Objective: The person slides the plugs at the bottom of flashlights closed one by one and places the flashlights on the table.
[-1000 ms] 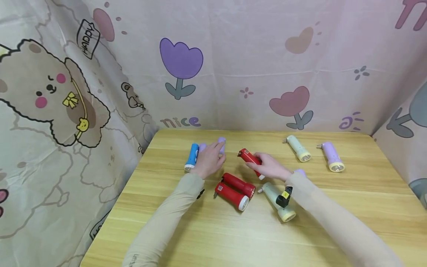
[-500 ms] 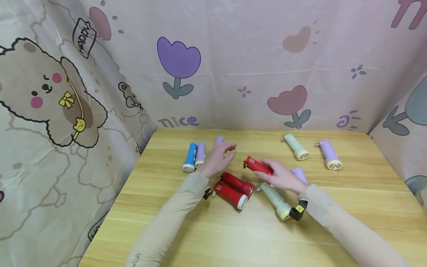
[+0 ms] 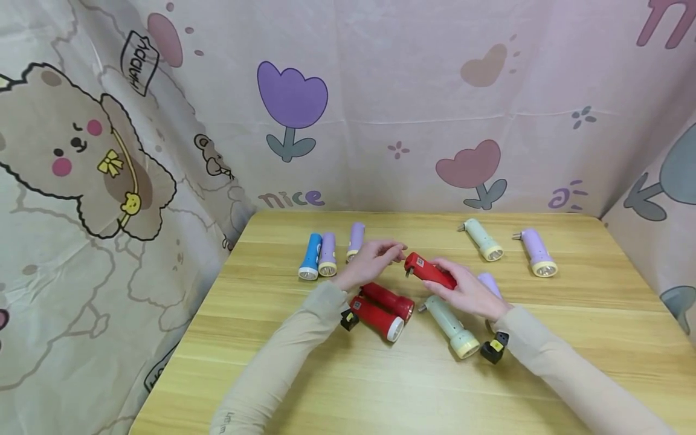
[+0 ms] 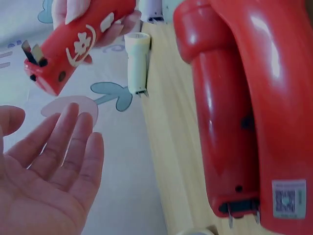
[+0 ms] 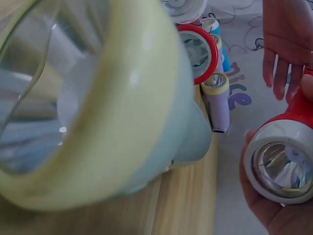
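Note:
My right hand (image 3: 467,293) grips a red flashlight (image 3: 426,271) with a white lens rim, raised over the table. Its two-prong plug end points toward my left hand (image 3: 375,261). The left hand holds nothing; the left wrist view shows its palm (image 4: 54,186) with loosely extended fingers, a little apart from the plug end. Below the hands two red flashlights, one dark-rimmed (image 3: 387,300) and one white-rimmed (image 3: 375,318), lie side by side. A pale green flashlight (image 3: 448,325) lies below the right hand, and a purple flashlight (image 3: 490,283) is partly hidden behind that hand.
At the back left of the wooden table (image 3: 261,338) lie a blue flashlight (image 3: 312,255) and two purple ones, one beside it (image 3: 328,252). A pale green flashlight (image 3: 481,238) and a purple one (image 3: 537,249) lie at the back right. Printed cloth (image 3: 370,90) hangs behind.
The left hand has left the purple flashlights at the back left and moved right, toward the held flashlight. The right hand has carried the red flashlight slightly right, still gripping it.

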Available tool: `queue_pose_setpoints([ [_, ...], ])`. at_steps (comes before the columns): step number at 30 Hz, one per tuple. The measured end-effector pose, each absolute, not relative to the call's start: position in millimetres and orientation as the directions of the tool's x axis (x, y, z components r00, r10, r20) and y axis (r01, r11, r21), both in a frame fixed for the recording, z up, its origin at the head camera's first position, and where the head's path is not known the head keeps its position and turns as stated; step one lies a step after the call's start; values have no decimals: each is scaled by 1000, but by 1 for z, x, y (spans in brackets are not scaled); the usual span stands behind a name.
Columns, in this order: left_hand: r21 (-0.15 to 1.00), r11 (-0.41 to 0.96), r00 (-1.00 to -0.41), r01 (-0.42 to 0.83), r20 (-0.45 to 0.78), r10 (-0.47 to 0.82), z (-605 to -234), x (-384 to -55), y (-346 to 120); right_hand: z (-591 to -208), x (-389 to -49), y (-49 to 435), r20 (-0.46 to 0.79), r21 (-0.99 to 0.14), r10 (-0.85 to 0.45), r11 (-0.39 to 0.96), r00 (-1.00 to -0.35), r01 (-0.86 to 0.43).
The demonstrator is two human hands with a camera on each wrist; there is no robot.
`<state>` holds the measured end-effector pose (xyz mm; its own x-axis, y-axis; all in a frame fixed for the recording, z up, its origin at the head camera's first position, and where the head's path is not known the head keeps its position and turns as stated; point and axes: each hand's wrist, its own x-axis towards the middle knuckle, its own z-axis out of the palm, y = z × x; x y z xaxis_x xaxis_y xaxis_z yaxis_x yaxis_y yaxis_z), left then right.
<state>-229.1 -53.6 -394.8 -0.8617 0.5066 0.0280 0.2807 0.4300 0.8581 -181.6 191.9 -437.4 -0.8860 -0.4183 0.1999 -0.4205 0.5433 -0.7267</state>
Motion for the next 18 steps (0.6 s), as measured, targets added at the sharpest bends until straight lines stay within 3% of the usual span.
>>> queue_pose_setpoints([
  [18, 896, 381, -841, 230, -13, 540, -399, -214, -51, -439, -185, 189, 261, -728, -423, 504, -868, -465],
])
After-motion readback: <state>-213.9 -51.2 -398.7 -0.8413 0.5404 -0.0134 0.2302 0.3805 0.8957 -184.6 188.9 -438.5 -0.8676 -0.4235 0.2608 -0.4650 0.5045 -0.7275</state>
